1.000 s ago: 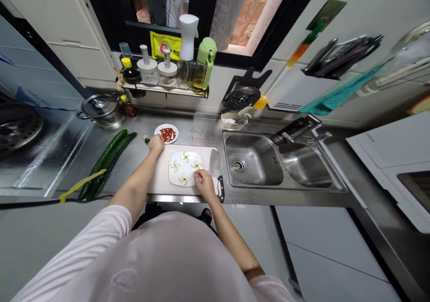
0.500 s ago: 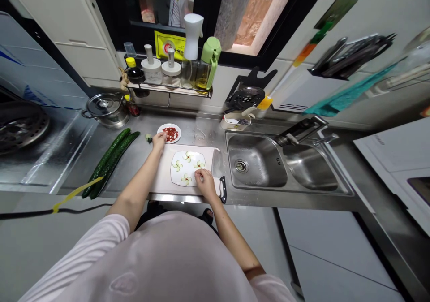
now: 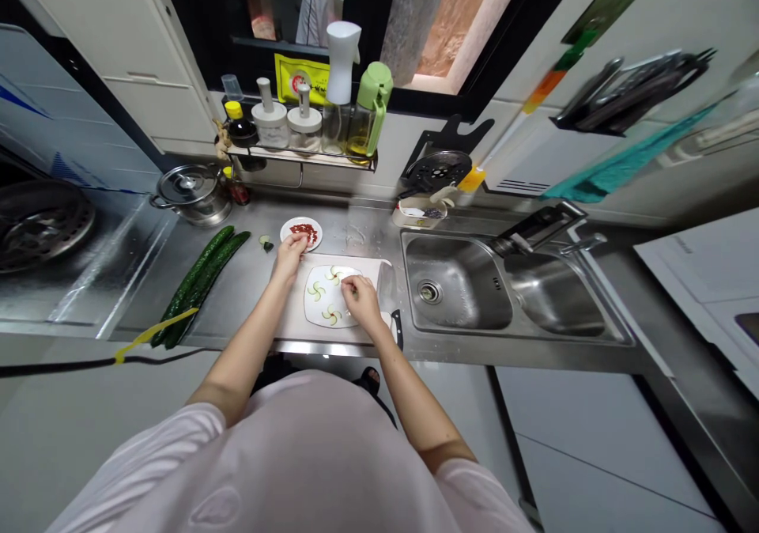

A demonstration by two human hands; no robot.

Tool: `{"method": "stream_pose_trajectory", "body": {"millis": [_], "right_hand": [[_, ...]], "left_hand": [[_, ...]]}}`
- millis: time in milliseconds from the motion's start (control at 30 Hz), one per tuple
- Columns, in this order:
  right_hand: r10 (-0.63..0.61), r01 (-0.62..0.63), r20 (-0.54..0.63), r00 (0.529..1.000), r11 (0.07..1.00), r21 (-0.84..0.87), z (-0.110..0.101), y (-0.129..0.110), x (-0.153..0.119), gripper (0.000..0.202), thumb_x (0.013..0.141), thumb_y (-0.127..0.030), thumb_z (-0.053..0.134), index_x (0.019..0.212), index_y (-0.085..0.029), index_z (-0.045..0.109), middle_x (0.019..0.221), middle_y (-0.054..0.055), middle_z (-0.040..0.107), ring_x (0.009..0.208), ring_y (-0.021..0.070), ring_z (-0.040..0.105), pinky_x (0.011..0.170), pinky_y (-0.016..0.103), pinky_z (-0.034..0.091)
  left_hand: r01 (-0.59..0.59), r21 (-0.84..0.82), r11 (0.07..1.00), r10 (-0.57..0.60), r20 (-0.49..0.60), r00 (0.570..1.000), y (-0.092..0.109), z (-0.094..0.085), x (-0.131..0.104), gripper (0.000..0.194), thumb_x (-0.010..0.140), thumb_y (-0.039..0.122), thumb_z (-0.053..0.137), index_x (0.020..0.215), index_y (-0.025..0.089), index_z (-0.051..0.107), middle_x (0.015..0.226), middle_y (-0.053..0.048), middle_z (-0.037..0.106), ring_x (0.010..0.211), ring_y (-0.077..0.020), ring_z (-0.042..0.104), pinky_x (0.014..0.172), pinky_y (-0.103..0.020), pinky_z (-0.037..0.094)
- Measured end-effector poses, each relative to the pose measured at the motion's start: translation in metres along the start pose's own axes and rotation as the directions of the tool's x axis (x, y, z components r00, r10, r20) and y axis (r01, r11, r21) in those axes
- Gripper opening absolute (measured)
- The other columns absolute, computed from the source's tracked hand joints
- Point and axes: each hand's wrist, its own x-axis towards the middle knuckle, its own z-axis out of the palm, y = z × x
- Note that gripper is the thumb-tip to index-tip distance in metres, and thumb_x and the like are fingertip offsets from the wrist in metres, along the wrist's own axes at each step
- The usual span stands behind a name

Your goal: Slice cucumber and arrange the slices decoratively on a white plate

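My left hand (image 3: 290, 255) is at the near edge of a small round white plate (image 3: 285, 233) that bears small red pieces (image 3: 304, 232). Its fingers are pinched together; what they hold, if anything, is too small to make out. My right hand (image 3: 360, 296) is over the right side of a square white plate (image 3: 342, 304), fingers closed, their contents also too small to tell. Green-edged slices (image 3: 316, 291) form pinwheels on the square plate, some with a red centre. This plate rests on a pale cutting board (image 3: 292, 319). My right hand hides part of the pattern.
Two long cucumbers (image 3: 205, 276) and small green scraps (image 3: 266, 243) lie left of the board. A knife handle (image 3: 398, 329) is at its right edge. Beyond are a double sink (image 3: 454, 280), a lidded pot (image 3: 193, 193) and a shelf of bottles (image 3: 302, 159).
My left hand has moved right, over the near edge of the round plate. My right hand has moved up a little, now covering the upper right pinwheel.
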Motion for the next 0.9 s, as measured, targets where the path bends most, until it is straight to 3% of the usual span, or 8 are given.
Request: {"method": "stream_pose_trajectory", "body": {"millis": [100,200,400,600,900], "right_hand": [[-0.024,0.024,-0.012,1.000,1.000,0.011,-0.004,-0.012,0.014,0.014,0.088,-0.024,0.048,0.086,-0.021,0.062,0.086,0.005,0.063,0.086,0.0205,0.053,0.083,0.033,0.040],[-0.050,0.050,-0.024,0.998,0.999,0.012,-0.009,-0.022,0.025,0.015,0.089,-0.025,0.048,0.088,-0.021,0.062,0.085,0.004,0.062,0.085,0.0201,0.052,0.083,0.033,0.040],[-0.101,0.102,0.047,0.994,0.995,-0.018,-0.009,-0.024,0.027,0.015,0.090,-0.025,0.051,0.095,-0.022,0.064,0.095,0.005,0.060,0.094,0.0211,0.051,0.087,0.034,0.039],[-0.096,0.104,0.138,0.986,0.993,-0.053,-0.006,-0.021,0.020,0.013,0.089,-0.023,0.051,0.088,-0.022,0.065,0.092,0.005,0.057,0.092,0.0206,0.049,0.086,0.034,0.038],[-0.116,0.124,0.166,0.979,0.992,-0.037,-0.005,-0.022,0.018,0.011,0.089,-0.023,0.052,0.088,-0.021,0.063,0.091,0.004,0.057,0.092,0.0209,0.048,0.085,0.034,0.038]], "left_hand": [[-0.070,0.074,0.995,0.067,0.044,0.997,0.004,0.005,-0.017,0.039,0.067,0.041,0.072,0.095,0.016,0.061,0.072,-0.002,0.066,0.058,-0.0089,0.055,0.052,-0.018,0.036],[-0.165,0.154,0.974,0.140,0.163,0.977,0.004,0.009,-0.036,0.035,0.071,0.038,0.069,0.097,0.016,0.060,0.069,-0.001,0.065,0.069,-0.0129,0.061,0.064,-0.023,0.043],[-0.220,0.271,0.937,0.114,0.358,0.927,-0.006,0.009,-0.067,0.031,0.076,0.033,0.066,0.100,0.016,0.059,0.068,0.001,0.063,0.070,-0.0126,0.061,0.070,-0.024,0.044],[-0.216,0.271,0.938,0.088,0.416,0.905,-0.016,0.003,-0.078,0.030,0.079,0.033,0.063,0.104,0.016,0.059,0.071,0.000,0.061,0.069,-0.0117,0.058,0.065,-0.022,0.043],[-0.208,0.275,0.939,0.067,0.447,0.892,-0.017,-0.003,-0.080,0.032,0.080,0.034,0.062,0.106,0.016,0.057,0.071,0.001,0.059,0.063,-0.0100,0.053,0.060,-0.021,0.039]]}}
